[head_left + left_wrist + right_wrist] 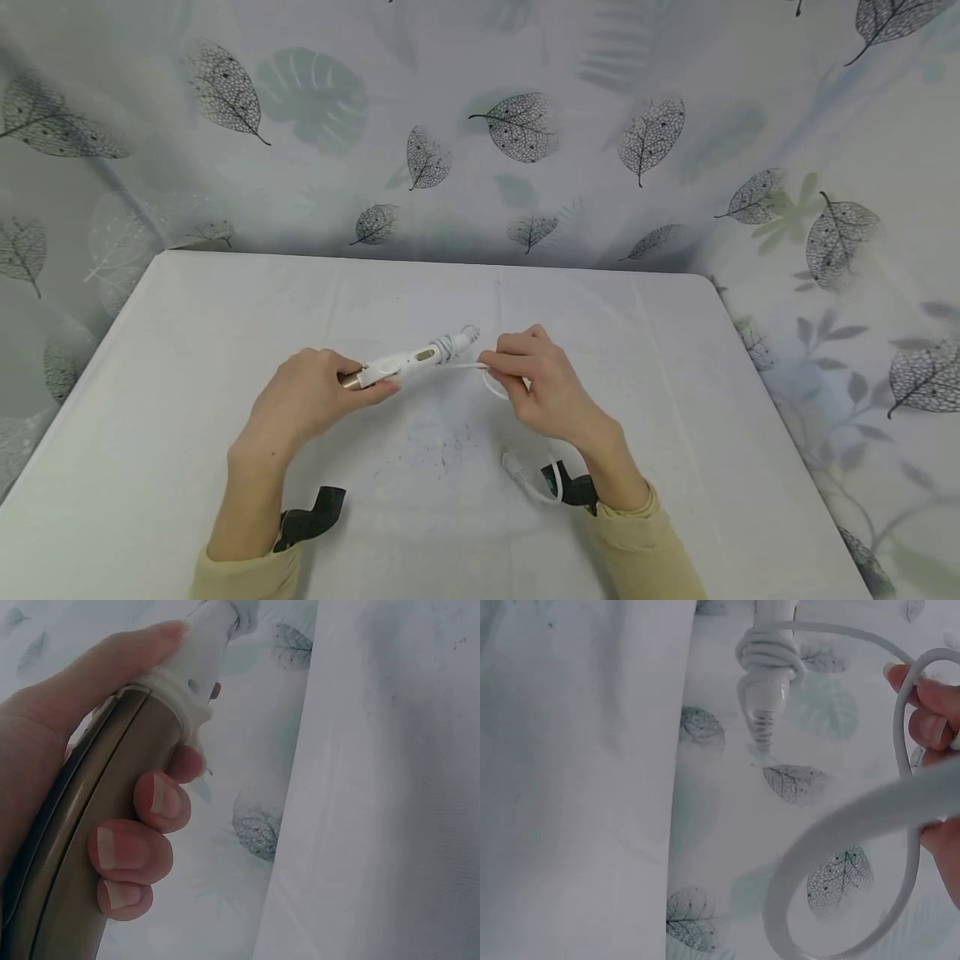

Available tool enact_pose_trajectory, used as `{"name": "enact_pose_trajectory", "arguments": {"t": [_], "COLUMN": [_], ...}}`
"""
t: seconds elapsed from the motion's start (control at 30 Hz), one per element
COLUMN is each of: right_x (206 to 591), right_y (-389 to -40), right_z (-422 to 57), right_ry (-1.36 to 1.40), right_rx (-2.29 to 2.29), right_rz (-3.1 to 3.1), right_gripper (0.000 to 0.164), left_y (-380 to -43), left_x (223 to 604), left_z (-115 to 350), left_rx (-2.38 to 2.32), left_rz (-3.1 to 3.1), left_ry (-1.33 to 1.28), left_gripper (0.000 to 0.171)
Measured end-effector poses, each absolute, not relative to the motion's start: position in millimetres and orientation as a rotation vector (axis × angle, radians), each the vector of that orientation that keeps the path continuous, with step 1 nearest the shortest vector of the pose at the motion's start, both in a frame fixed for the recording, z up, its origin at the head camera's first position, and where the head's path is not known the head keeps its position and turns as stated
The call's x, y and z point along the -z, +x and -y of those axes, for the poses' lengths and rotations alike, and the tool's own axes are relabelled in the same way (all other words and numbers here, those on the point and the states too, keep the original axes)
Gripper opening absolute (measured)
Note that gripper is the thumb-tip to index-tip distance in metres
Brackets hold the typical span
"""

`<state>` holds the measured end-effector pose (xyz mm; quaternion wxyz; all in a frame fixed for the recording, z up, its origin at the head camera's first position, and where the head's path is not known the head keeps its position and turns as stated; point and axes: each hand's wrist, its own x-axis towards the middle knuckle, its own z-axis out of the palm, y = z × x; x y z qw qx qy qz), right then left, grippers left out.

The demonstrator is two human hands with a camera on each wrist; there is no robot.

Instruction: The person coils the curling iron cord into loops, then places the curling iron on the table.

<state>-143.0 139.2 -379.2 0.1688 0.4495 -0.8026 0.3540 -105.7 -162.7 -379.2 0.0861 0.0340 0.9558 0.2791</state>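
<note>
A white and gold curling iron (405, 361) is raised above the table, its handle pointing right. My left hand (303, 396) grips it by the gold barrel (97, 795), fingers curled round with the thumb along the white part. Several turns of white power cord (769, 651) are wound about the handle near its end. My right hand (551, 387) pinches the cord between thumb and fingers, just right of the handle. From there the cord loops down, and its free end with a pale plug (514, 467) hangs below the right hand.
A white cloth covers the table (225, 317), with faint dark specks (450, 446) on it near the middle. Leaf-patterned curtains (465, 167) stand behind and at the sides. Black straps (311, 518) are on both wrists.
</note>
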Motion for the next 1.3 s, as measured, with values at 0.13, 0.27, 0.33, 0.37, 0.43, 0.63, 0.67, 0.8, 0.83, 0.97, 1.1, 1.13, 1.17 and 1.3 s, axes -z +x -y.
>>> {"name": "enact_pose_trajectory", "arguments": {"t": [0.13,0.27,0.33,0.37,0.43,0.63,0.67,0.8,0.83,0.97,1.1,1.13,1.17,1.3], "right_x": [380.6,382.8,384.2,384.6,385.6,392.0,392.5,391.5,390.1,385.6,385.4,386.8,388.3,396.5], "right_y": [-147.5,-150.0,-151.4,-152.2,-153.9,-158.5,-158.4,-156.3,-155.9,-155.2,-153.8,-153.6,-153.2,-152.7], "right_z": [-143.8,-148.0,-149.7,-150.4,-151.9,-154.6,-154.5,-154.1,-154.2,-158.2,-159.1,-157.4,-154.9,-140.0], "right_ry": [1.251,1.213,1.196,1.191,1.190,1.334,1.376,1.496,1.496,1.448,1.428,1.422,1.410,1.397], "right_rx": [-0.832,-0.647,-0.575,-0.553,-0.531,-0.664,-0.722,-1.029,-1.110,-1.371,-1.329,-1.296,-1.268,-1.137], "right_rz": [2.213,2.256,2.271,2.276,2.280,2.278,2.290,2.418,2.463,2.602,2.678,2.680,2.675,2.514], "right_gripper": [0.048,0.060,0.061,0.062,0.062,0.060,0.057,0.037,0.032,0.022,0.021,0.021,0.023,0.023], "left_y": [-104.7,-101.7,-100.1,-99.6,-98.8,-98.7,-98.6,-97.4,-96.9,-95.2,-94.2,-94.1,-94.3,-95.1], "left_x": [378.3,377.0,376.4,376.2,376.1,376.6,376.5,375.7,375.4,373.7,372.3,372.4,372.8,373.5], "left_z": [160.6,156.7,155.3,154.9,154.3,151.0,150.0,145.9,145.2,145.1,141.9,140.0,137.9,132.4], "left_rx": [-0.826,-0.850,-0.881,-0.898,-0.937,-1.077,-1.096,-1.156,-1.169,-1.221,-1.276,-1.299,-1.325,-1.463], "left_rz": [-2.734,-2.633,-2.587,-2.564,-2.511,-2.341,-2.322,-2.281,-2.283,-2.283,-2.254,-2.239,-2.229,-2.238], "left_ry": [0.189,0.261,0.303,0.328,0.379,0.513,0.539,0.656,0.685,0.759,0.814,0.835,0.857,0.888], "left_gripper": [0.045,0.045,0.041,0.041,0.039,0.032,0.032,0.031,0.031,0.025,0.020,0.020,0.019,0.014]}}
